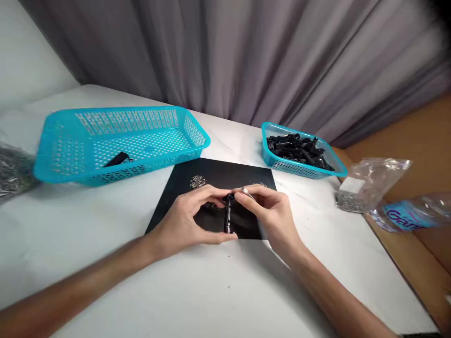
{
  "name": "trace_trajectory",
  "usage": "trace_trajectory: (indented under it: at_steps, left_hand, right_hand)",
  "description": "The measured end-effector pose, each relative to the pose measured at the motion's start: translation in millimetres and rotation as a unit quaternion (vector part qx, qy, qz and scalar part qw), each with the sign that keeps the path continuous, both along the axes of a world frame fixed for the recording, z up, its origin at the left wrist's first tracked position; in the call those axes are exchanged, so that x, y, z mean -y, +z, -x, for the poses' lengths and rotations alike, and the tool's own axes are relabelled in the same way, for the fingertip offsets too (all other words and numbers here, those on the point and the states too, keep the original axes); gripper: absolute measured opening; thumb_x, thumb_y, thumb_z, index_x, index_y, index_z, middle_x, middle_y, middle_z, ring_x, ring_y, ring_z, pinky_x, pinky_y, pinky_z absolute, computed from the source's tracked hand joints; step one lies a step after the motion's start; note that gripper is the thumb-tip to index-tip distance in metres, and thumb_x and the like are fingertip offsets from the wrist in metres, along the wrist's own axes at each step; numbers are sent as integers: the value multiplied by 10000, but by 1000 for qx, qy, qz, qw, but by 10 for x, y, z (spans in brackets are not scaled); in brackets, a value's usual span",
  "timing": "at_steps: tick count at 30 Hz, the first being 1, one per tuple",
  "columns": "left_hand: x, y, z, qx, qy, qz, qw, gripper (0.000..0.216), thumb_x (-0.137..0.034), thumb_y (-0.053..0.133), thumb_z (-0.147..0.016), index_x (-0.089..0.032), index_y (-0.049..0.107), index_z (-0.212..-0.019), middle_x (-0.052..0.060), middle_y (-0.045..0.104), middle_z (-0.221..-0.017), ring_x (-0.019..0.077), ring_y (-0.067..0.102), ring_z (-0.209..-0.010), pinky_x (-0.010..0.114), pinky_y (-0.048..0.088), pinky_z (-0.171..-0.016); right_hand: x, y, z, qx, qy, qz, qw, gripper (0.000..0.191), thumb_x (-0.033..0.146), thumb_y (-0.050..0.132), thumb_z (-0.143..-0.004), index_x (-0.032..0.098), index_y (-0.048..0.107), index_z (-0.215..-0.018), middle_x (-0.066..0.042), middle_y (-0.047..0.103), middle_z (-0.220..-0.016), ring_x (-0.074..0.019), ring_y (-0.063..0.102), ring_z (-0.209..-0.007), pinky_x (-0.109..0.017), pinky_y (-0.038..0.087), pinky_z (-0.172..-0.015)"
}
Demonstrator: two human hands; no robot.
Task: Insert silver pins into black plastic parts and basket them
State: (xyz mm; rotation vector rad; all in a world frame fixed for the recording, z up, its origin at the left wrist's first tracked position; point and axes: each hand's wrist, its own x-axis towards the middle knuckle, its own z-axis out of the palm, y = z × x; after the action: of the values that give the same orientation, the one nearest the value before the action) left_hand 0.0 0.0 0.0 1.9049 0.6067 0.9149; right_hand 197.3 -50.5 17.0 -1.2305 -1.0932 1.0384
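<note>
Over a black mat (218, 171) in the middle of the white table, my left hand (192, 218) pinches a small black clip-like part (229, 213) between thumb and fingers, held upright. My right hand (271, 211) meets it from the right and grips a small silver metal piece (245, 191) at the part's top end. A little heap of silver metal pieces (198, 182) lies on the mat just behind my left hand. Whether the silver piece is joined to the black part I cannot tell.
A large turquoise basket (116, 143) at back left holds one black part (118, 158). A smaller turquoise basket (299, 152) at back right is full of black parts. Clear plastic bags (366, 185) lie at the right table edge, another bag (12, 169) at far left. A grey curtain hangs behind.
</note>
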Motion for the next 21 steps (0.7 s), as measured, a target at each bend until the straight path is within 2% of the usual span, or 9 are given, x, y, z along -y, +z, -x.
trace_trajectory:
  at_steps: [7,11,17,21]
  left_hand:
    - [-35,-3,-2,-25,9,-68,997,635,-315,931,-692,-181,629,-1234,38,664,-1070,177,674,-942,329,560,-895]
    - [-18,10,-16,-40,10,-85,995,594,-314,919,-707,-163,635,-1207,48,656,-1052,178,657,-916,344,555,-868]
    - [-26,16,-19,-56,25,-101,993,587,-320,921,-693,-156,648,-1186,29,624,-949,169,597,-833,345,548,-801]
    - [-45,14,-6,-64,23,-87,994,637,-327,924,-691,-176,637,-1240,39,648,-1029,162,602,-843,341,548,-823]
  right_hand:
    - [-55,-42,-31,21,16,1,1000,257,422,863,-763,204,802,-884,-43,751,-896,-163,632,-793,-277,481,-712]
    - [-28,-100,-5,64,-8,-6,998,289,462,832,-798,194,782,-895,-35,712,-864,-153,603,-750,-267,456,-653]
    - [-45,-98,42,79,6,-12,997,342,497,812,-817,174,713,-870,-12,662,-794,-119,542,-660,-246,398,-573]
    - [-38,4,-81,147,51,-54,986,287,460,672,-958,181,734,-929,-41,692,-885,-146,596,-762,-271,446,-647]
